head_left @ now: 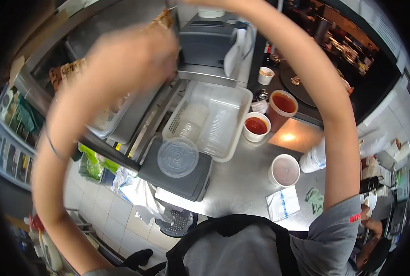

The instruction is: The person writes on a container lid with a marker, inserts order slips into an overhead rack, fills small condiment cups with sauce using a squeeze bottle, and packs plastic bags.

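My left hand (140,57) is raised at the upper left, smeared by motion, so its fingers are unclear. A brown patterned piece (163,20) shows just above it; whether the hand touches it cannot be made out. My right forearm arches across the upper right, and the right hand lies beyond the top edge. Below, a white basket (247,103) holds stacked clear plastic containers. One clear round lid (178,157) rests on a dark grey box (198,177). Red liquid fills a tall tub (283,103) and a smaller white bowl (256,128).
A white cup (284,170), stacked cups (313,158), a blue-striped cloth (283,204) and a green cloth (314,201) lie on the right of the steel counter. A dark machine (205,46) stands behind the basket. Another person (372,239) is at the lower right.
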`<state>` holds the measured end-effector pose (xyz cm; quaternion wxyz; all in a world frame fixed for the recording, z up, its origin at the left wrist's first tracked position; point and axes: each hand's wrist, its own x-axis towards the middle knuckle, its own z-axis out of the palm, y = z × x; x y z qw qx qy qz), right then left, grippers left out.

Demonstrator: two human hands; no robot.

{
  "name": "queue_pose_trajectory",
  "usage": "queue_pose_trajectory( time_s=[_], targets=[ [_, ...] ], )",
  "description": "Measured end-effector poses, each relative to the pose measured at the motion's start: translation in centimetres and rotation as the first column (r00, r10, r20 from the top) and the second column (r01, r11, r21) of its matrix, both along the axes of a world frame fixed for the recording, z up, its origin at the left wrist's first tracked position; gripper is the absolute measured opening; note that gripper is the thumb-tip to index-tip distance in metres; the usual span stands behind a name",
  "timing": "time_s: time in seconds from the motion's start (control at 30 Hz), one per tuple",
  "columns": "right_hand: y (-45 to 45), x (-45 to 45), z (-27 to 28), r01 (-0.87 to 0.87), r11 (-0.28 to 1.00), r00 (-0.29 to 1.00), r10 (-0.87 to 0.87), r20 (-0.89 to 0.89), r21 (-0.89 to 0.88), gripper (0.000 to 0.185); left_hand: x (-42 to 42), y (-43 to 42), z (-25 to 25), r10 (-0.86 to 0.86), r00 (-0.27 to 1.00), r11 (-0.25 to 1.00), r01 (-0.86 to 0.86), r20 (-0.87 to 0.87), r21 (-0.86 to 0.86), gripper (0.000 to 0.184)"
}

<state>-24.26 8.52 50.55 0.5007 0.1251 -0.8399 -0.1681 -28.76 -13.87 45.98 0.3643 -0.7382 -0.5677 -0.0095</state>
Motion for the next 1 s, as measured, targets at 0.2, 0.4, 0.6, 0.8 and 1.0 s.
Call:
queue_pose_trajectory(
  time_s=[0.2, 0.4, 0.6, 0.8, 1.0],
  targets=[
    [-5.7, 13.3, -8.9, -0.233, 0.901, 0.961, 0.156, 0.227, 0.366, 0.012, 8.2, -7.2, -18.8, -0.029, 0.944, 0.812, 0.215, 0.330, -0.543, 0.032],
    [-8.4, 27.5, -10.7, 0.013, 0.965, 0.980, -0.064, 0.186, 0.264, 0.008, 15.4, -6.0, -23.5, 0.002, 0.577, 0.842, 0.439, 0.816, -0.312, 0.023],
    [-8.8, 41.0, -10.4, 0.260, 0.949, 0.949, -0.217, 0.229, -0.178, 0.028, 20.2, 0.7, -30.9, 0.084, 0.100, 0.832, 0.540, 0.991, -0.125, 0.023],
    [-8.8, 51.6, -17.9, 0.105, 0.530, 0.920, -0.373, -0.119, -0.842, 0.016, 25.0, 10.8, -43.4, 0.366, -0.618, 0.917, 0.366, 0.696, -0.157, 0.049],
    [-5.8, 62.0, -31.3, -0.424, 0.241, 0.526, -0.719, -0.454, -0.873, 0.022, 27.6, 16.6, -50.2, 0.213, -0.348, 0.975, 0.134, 0.913, -0.177, 0.052]
  ],
)
